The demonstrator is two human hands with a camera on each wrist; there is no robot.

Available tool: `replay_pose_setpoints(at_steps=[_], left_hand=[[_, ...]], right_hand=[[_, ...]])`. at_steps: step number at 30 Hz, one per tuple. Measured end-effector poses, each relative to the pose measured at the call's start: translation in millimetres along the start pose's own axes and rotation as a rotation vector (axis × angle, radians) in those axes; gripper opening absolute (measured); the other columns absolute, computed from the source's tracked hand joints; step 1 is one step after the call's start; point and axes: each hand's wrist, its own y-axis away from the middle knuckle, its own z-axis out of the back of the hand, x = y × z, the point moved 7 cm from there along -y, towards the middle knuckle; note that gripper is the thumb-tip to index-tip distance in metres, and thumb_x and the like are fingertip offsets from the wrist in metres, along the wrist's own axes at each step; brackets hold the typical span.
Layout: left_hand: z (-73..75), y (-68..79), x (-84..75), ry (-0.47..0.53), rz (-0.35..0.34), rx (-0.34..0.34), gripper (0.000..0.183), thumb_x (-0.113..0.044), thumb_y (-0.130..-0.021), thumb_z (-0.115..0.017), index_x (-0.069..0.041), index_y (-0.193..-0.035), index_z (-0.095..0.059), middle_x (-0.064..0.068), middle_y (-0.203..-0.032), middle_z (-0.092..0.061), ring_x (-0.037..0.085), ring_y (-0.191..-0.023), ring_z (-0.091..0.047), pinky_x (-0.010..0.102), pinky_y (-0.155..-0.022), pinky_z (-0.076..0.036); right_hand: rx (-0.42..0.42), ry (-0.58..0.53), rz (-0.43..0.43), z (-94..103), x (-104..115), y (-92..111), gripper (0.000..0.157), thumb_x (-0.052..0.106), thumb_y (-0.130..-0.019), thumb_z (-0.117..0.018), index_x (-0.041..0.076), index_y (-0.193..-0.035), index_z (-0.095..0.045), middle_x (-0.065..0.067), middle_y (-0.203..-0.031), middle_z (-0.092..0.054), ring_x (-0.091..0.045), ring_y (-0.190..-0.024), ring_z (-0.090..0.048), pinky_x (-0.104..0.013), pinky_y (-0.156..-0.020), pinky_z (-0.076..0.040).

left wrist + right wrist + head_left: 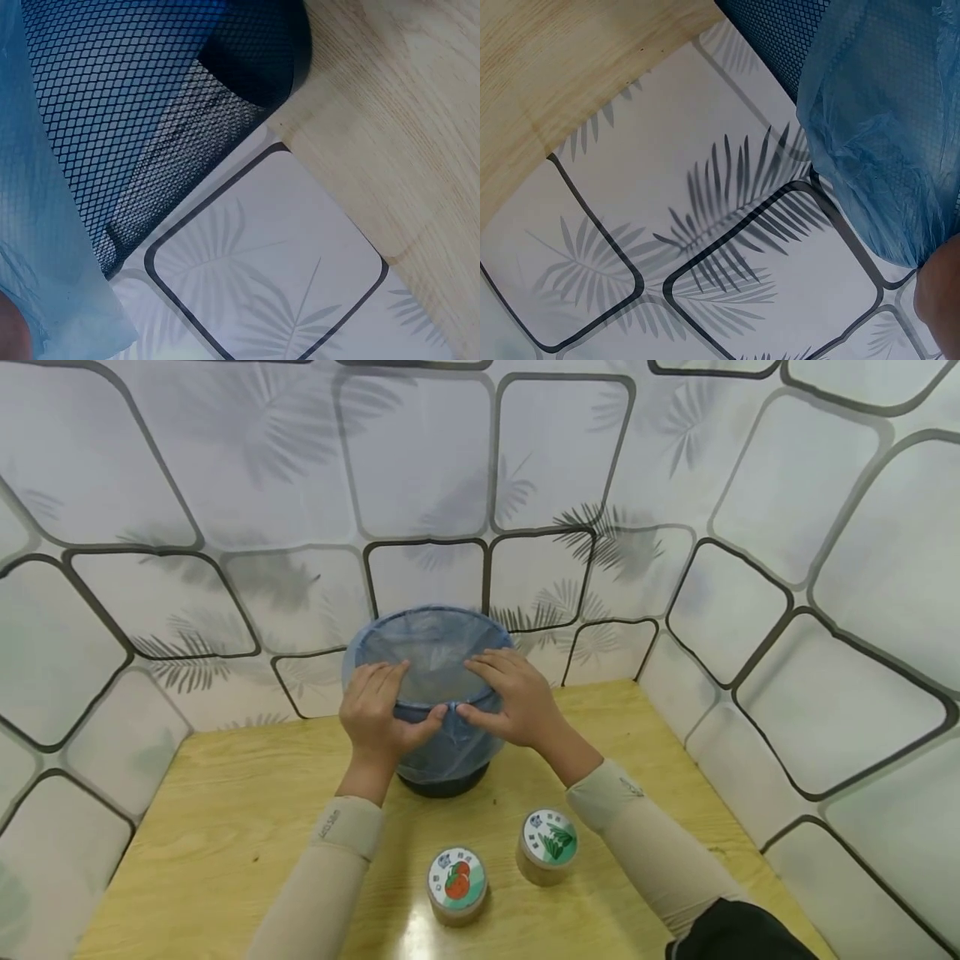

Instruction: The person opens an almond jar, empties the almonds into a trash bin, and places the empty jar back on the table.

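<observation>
A black mesh wastebasket stands on the table against the wall, its dark base showing below. A thin blue garbage bag lines it and folds outward over the rim. My left hand grips the bag at the near left rim, and my right hand grips it at the near right. Both thumbs almost meet at a small gathered bit of plastic at the front, while the fingers reach over the opening. In the right wrist view the bag's loose skirt hangs outside the mesh, wrinkled near the fingertips.
Two round containers stand nearer on the wooden table: one with a tomato label, one with a green vegetable label. Patterned walls enclose the back and sides.
</observation>
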Motion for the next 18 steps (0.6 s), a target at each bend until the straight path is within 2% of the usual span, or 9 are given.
replay_pose_setpoints(at_steps=[6, 10, 18], left_hand=[[0.7, 1.5, 3.2, 0.002, -0.010, -0.005, 0.089, -0.081, -0.090, -0.054, 0.001, -0.111, -0.082, 0.019, -0.093, -0.081, 0.037, -0.087, -0.076, 0.053, -0.091, -0.062], [0.6, 2.4, 4.0, 0.007, -0.008, -0.023, 0.090, -0.082, -0.090, -0.054, 0.001, -0.110, -0.082, 0.019, -0.092, -0.081, 0.037, -0.085, -0.075, 0.053, -0.090, -0.062], [-0.5, 0.9, 2.6, 0.028, -0.005, -0.016, 0.089, -0.081, -0.091, -0.055, 0.002, -0.109, -0.082, 0.019, -0.092, -0.081, 0.037, -0.085, -0.075, 0.053, -0.091, -0.061]], right_hand=[[-0.040, -0.013, 0.022, -1.4, 1.0, -2.5, 0.095, 0.084, -0.100, -0.031, 0.006, -0.136, -0.072, -0.011, -0.135, -0.073, -0.033, -0.133, -0.064, -0.052, -0.123, -0.043], [-0.037, -0.026, 0.019, -1.9, 1.4, -3.2, 0.094, 0.083, -0.100, -0.032, 0.007, -0.137, -0.071, -0.011, -0.136, -0.072, -0.033, -0.133, -0.064, -0.051, -0.124, -0.042], [-0.030, -0.031, 0.008, 0.7, 1.2, -3.1, 0.095, 0.083, -0.100, -0.031, 0.006, -0.137, -0.071, -0.013, -0.135, -0.072, -0.035, -0.133, -0.063, -0.053, -0.124, -0.042]])
